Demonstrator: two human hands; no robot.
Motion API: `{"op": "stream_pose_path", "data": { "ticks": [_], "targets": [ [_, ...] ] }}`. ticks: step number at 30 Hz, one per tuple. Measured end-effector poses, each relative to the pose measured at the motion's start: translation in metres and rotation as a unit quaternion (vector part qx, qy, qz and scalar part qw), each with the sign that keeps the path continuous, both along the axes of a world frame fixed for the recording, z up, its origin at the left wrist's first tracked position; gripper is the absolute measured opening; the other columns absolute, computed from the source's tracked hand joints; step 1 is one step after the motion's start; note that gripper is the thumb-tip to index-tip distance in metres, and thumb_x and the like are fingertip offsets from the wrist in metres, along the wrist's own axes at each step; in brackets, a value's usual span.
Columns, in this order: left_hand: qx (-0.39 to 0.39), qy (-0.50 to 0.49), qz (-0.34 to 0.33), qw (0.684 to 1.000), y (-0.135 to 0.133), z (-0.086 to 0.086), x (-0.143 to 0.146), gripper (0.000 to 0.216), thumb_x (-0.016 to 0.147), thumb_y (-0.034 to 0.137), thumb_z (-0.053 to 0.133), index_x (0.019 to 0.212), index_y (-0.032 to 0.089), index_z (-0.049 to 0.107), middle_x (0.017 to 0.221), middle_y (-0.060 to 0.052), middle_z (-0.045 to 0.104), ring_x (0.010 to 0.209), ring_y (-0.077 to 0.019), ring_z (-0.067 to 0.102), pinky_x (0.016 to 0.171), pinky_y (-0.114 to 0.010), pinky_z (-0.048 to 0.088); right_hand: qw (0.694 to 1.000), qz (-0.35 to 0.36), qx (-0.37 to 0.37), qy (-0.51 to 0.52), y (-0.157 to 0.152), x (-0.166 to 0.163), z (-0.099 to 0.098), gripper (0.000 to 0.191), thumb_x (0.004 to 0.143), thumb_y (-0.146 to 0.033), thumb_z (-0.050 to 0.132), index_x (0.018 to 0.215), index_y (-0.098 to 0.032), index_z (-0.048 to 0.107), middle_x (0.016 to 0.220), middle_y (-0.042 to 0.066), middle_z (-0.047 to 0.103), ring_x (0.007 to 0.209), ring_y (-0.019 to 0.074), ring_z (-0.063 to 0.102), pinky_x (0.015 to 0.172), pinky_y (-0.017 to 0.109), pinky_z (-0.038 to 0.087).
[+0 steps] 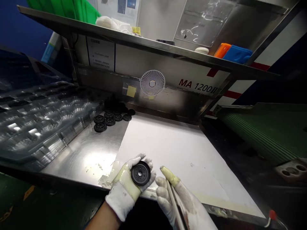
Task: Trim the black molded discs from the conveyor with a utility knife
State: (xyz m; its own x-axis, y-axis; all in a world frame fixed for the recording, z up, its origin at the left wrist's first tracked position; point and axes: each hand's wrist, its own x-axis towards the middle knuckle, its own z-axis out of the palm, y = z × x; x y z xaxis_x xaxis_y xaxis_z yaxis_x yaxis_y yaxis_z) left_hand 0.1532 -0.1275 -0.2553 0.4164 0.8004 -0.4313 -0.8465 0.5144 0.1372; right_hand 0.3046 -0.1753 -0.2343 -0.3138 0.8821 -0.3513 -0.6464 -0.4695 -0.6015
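Note:
My left hand [126, 184], in a white glove with a yellowed palm, has its fingers curled round a black round wheel-like part [140, 173]. That part's ringed face, with a small hole at its centre, is turned up toward me. Just to the right, my right hand [184, 199], gloved too, grips a long slim tool [176, 204] with a pale handle; its working end is hidden by the fingers. The index finger, in a yellow covering, points toward the part without touching it. White paper [168, 143] lies beyond both hands.
Several similar black parts [109, 121] stand grouped on the metal bench [88, 159]. Left of them sits a clear plastic tray [55, 127] with black parts at its far side. A small white fan [152, 83] is at the back, under a metal shelf [144, 41].

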Motion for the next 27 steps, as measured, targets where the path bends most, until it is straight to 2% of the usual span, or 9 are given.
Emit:
{"op": "stream_pose_path", "data": {
  "ticks": [3, 5, 6, 8, 10, 14, 18, 22, 27],
  "targets": [
    [-0.021, 0.015, 0.012, 1.0, 0.0, 0.007, 0.002, 0.014, 0.073, 0.018, 0.059, 0.087, 0.019, 0.055, 0.079, -0.002, 0.061, 0.072, -0.0161, 0.062, 0.065, -0.033, 0.052, 0.996, -0.042, 0.065, -0.048, 0.004, 0.006, -0.009, 0.039, 0.059, -0.037, 0.078, 0.093, -0.024, 0.066, 0.07, -0.001, 0.059, 0.054, 0.0099, 0.057, 0.047, 0.02, 0.048],
    [-0.011, 0.034, 0.035, 0.999, -0.001, 0.011, 0.004, 0.01, 0.074, 0.017, 0.057, 0.084, 0.018, 0.055, 0.079, -0.002, 0.061, 0.071, -0.016, 0.062, 0.063, -0.033, 0.052, 0.989, -0.063, 0.114, -0.067, 0.004, 0.008, -0.016, 0.047, 0.045, -0.044, 0.083, 0.083, -0.024, 0.067, 0.054, -0.006, 0.047, 0.038, 0.0058, 0.043, 0.035, 0.019, 0.04],
    [-0.008, 0.042, 0.045, 0.998, -0.001, 0.012, 0.005, 0.007, 0.074, 0.016, 0.057, 0.082, 0.018, 0.055, 0.078, -0.002, 0.06, 0.07, -0.0156, 0.061, 0.062, -0.033, 0.052, 0.985, -0.079, 0.131, -0.081, 0.003, 0.007, -0.019, 0.049, 0.043, -0.051, 0.081, 0.081, -0.024, 0.067, 0.049, -0.008, 0.042, 0.034, 0.0047, 0.036, 0.031, 0.02, 0.036],
    [-0.004, 0.051, 0.057, 0.997, -0.002, 0.015, 0.008, 0.004, 0.074, 0.016, 0.057, 0.078, 0.017, 0.056, 0.074, -0.001, 0.059, 0.067, -0.0147, 0.06, 0.061, -0.032, 0.052, 0.975, -0.111, 0.152, -0.12, -0.001, 0.001, -0.023, 0.047, 0.054, -0.059, 0.072, 0.082, -0.022, 0.068, 0.042, -0.009, 0.037, 0.029, 0.0044, 0.03, 0.028, 0.02, 0.031],
    [0.004, 0.053, 0.075, 0.996, -0.004, 0.016, 0.009, 0.004, 0.073, 0.016, 0.058, 0.076, 0.015, 0.057, 0.071, -0.002, 0.059, 0.065, -0.0144, 0.06, 0.061, -0.031, 0.052, 0.961, -0.131, 0.159, -0.185, -0.005, -0.01, -0.027, 0.04, 0.069, -0.055, 0.063, 0.084, -0.018, 0.068, 0.037, -0.007, 0.041, 0.028, 0.0053, 0.032, 0.029, 0.019, 0.03],
    [0.059, 0.059, 0.11, 0.99, -0.01, 0.016, 0.01, 0.011, 0.072, 0.017, 0.058, 0.081, 0.013, 0.06, 0.078, -0.006, 0.062, 0.074, -0.0185, 0.061, 0.068, -0.034, 0.052, 0.929, -0.152, 0.154, -0.3, -0.006, -0.03, -0.031, 0.038, 0.064, -0.046, 0.07, 0.085, -0.014, 0.068, 0.039, -0.002, 0.055, 0.034, 0.0095, 0.047, 0.036, 0.02, 0.038],
    [0.101, 0.062, 0.08, 0.99, -0.018, 0.014, 0.011, 0.014, 0.074, 0.023, 0.056, 0.086, 0.016, 0.059, 0.084, -0.006, 0.059, 0.077, -0.0217, 0.059, 0.054, -0.031, 0.05, 0.922, -0.203, 0.12, -0.308, -0.005, -0.044, -0.029, 0.034, 0.061, -0.042, 0.073, 0.079, -0.014, 0.065, 0.049, 0.0, 0.062, 0.037, 0.011, 0.053, 0.037, 0.021, 0.044],
    [0.131, 0.063, 0.05, 0.988, -0.025, 0.012, 0.013, 0.017, 0.078, 0.029, 0.052, 0.093, 0.023, 0.056, 0.086, -0.004, 0.055, 0.074, -0.0198, 0.057, 0.038, -0.022, 0.037, 0.915, -0.257, 0.107, -0.292, -0.01, -0.052, -0.021, 0.03, 0.063, -0.035, 0.073, 0.079, -0.015, 0.059, 0.053, -0.001, 0.063, 0.039, 0.01, 0.055, 0.04, 0.019, 0.047],
    [0.144, 0.054, 0.054, 0.987, -0.029, 0.012, 0.017, 0.017, 0.08, 0.03, 0.049, 0.097, 0.028, 0.051, 0.089, -0.002, 0.05, 0.072, -0.0164, 0.053, 0.037, -0.018, 0.029, 0.916, -0.254, 0.113, -0.29, -0.013, -0.053, -0.02, 0.025, 0.068, -0.034, 0.069, 0.079, -0.014, 0.059, 0.054, 0.0, 0.064, 0.048, 0.0132, 0.06, 0.049, 0.023, 0.053]
  ]
}}
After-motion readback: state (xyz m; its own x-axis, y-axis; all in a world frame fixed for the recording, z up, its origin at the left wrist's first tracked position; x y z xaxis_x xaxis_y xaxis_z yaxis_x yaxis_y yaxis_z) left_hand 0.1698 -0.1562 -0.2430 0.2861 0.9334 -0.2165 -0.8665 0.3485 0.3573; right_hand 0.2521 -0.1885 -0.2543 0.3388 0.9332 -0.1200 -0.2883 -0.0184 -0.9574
